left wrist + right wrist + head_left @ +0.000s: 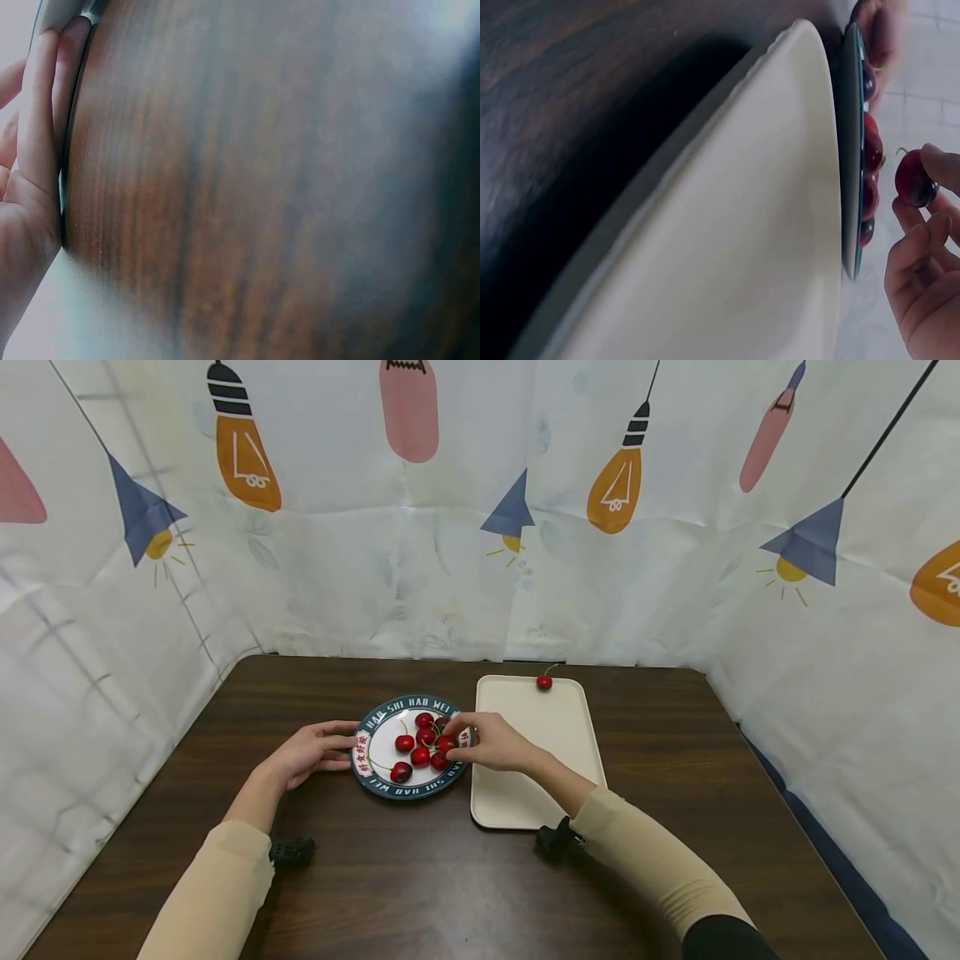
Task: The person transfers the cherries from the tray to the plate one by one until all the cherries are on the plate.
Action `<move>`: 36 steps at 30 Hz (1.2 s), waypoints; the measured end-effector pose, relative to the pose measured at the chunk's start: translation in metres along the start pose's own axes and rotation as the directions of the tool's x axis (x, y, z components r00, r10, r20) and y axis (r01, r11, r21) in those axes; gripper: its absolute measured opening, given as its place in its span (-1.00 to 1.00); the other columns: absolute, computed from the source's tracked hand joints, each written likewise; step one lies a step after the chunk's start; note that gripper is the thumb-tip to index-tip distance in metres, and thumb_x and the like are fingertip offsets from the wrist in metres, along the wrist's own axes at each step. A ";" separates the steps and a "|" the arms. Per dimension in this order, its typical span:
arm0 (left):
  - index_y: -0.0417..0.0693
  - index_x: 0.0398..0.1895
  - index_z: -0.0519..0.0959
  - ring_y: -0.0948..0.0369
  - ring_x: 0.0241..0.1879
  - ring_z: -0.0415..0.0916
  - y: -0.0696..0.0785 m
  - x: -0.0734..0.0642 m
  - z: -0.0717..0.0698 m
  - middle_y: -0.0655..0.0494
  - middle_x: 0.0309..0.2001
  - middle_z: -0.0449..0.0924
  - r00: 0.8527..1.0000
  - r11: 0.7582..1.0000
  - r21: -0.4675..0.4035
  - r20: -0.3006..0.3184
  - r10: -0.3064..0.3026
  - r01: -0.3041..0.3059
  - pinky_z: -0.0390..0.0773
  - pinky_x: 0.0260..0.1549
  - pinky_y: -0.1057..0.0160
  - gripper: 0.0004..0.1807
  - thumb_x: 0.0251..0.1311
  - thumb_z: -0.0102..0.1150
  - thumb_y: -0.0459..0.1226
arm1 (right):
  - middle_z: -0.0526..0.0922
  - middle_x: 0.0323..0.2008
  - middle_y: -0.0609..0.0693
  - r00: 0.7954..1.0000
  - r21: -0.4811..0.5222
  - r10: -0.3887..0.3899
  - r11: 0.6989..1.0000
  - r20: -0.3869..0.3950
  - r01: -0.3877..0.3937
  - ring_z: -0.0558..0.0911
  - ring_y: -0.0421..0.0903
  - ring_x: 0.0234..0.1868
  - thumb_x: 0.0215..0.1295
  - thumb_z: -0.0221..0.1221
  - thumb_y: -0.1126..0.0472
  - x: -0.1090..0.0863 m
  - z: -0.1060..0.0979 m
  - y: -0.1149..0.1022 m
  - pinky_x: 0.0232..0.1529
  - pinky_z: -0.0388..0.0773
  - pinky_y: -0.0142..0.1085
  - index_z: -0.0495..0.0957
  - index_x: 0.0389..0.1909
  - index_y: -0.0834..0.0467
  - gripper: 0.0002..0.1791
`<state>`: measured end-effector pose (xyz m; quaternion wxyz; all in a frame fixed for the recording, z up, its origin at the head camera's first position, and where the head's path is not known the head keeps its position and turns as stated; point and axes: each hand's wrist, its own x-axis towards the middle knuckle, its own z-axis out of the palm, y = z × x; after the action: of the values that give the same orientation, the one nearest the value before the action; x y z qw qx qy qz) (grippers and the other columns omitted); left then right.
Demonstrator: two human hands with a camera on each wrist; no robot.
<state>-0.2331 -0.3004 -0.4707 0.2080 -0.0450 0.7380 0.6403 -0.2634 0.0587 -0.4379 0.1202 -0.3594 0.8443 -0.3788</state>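
Observation:
In the head view a round plate (pixel 378 783) with a dark green lettered rim holds several red cherries (pixel 420 756), some with stems. At its left rim, my left hand (pixel 318 752) touches the edge with fingers stretched out; the left wrist view shows those fingers (pixel 37 112) straight along the table. Over the plate's right side is my right hand (pixel 495 742). Its thumb and fingers pinch one dark red cherry (pixel 915 180), held apart from the plate in the right wrist view. A cream rectangular tray (pixel 528 718) lies under my right wrist, with one cherry (pixel 544 682) at its far end.
Plate and tray sit side by side on a dark wooden table (pixel 360 877). A white curtain (pixel 450 577) printed with lamps and bulbs hangs behind the table's far edge and along its sides. Dark straps with small devices (pixel 292 852) are on both wrists.

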 end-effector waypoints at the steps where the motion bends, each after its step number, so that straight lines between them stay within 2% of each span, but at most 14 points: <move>1: -0.22 0.56 0.22 0.10 -0.12 0.68 0.000 0.000 0.000 -0.33 0.33 0.32 1.000 1.000 -0.006 -0.004 -0.003 0.003 0.69 0.00 0.15 -0.28 0.46 0.23 -0.18 | 0.68 -0.03 -0.03 1.000 0.002 -0.002 1.000 0.005 0.002 0.58 0.02 -0.18 0.32 0.40 0.14 0.001 0.001 -0.001 -0.26 0.58 -0.34 0.66 0.05 0.08 -0.69; 9: -0.20 0.57 0.23 0.09 -0.12 0.68 0.000 0.000 -0.001 -0.31 0.31 0.35 1.000 1.000 -0.008 -0.016 -0.011 0.011 0.69 -0.01 0.14 -0.28 0.45 0.24 -0.18 | 0.69 -0.04 -0.06 0.999 0.012 -0.019 1.000 0.035 0.019 0.56 -0.06 -0.19 0.29 0.42 0.11 0.006 0.011 -0.009 -0.27 0.59 -0.38 0.67 0.04 0.07 -0.67; 17: -0.21 0.57 0.22 0.09 -0.12 0.68 0.000 0.000 -0.001 -0.33 0.33 0.32 1.000 1.000 -0.010 -0.015 -0.012 0.012 0.69 0.00 0.14 -0.27 0.45 0.24 -0.17 | 0.67 -0.09 -0.07 0.997 0.010 -0.042 0.999 0.063 0.042 0.58 0.00 -0.15 0.27 0.43 0.14 0.010 0.018 -0.015 -0.26 0.62 -0.42 0.66 0.05 0.10 -0.65; 25: -0.21 0.58 0.20 0.10 -0.12 0.68 0.001 0.000 -0.001 -0.34 0.35 0.31 1.000 1.000 -0.002 -0.007 -0.006 0.006 0.69 0.00 0.16 -0.28 0.47 0.22 -0.17 | 0.67 -0.16 -0.17 0.996 -0.040 -0.053 0.998 0.075 0.056 0.57 -0.08 -0.20 0.27 0.44 0.13 0.014 0.025 -0.014 -0.24 0.60 -0.43 0.67 0.01 0.06 -0.68; 32: -0.21 0.57 0.21 0.09 -0.12 0.68 -0.002 0.001 0.000 -0.34 0.35 0.31 1.000 1.000 0.006 -0.005 -0.004 0.004 0.68 0.00 0.15 -0.27 0.46 0.23 -0.16 | 0.70 -0.13 -0.10 0.995 -0.042 -0.075 0.996 0.068 0.078 0.58 -0.11 -0.18 0.26 0.45 0.12 0.013 0.028 -0.011 -0.18 0.60 -0.44 0.68 -0.02 0.08 -0.69; 36: -0.20 0.56 0.23 0.08 -0.11 0.69 -0.002 0.001 0.000 -0.34 0.33 0.33 1.000 1.000 0.005 -0.015 0.000 0.000 0.68 0.00 0.15 -0.28 0.45 0.24 -0.16 | 0.71 -0.09 -0.04 0.996 -0.031 -0.062 0.997 0.069 0.064 0.60 -0.09 -0.21 0.26 0.45 0.13 0.011 0.024 -0.013 -0.21 0.63 -0.43 0.67 0.01 0.10 -0.66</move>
<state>-0.2337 -0.3006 -0.4728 0.2025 -0.0496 0.7412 0.6381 -0.2532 0.0313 -0.4438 0.1310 -0.4005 0.8342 -0.3556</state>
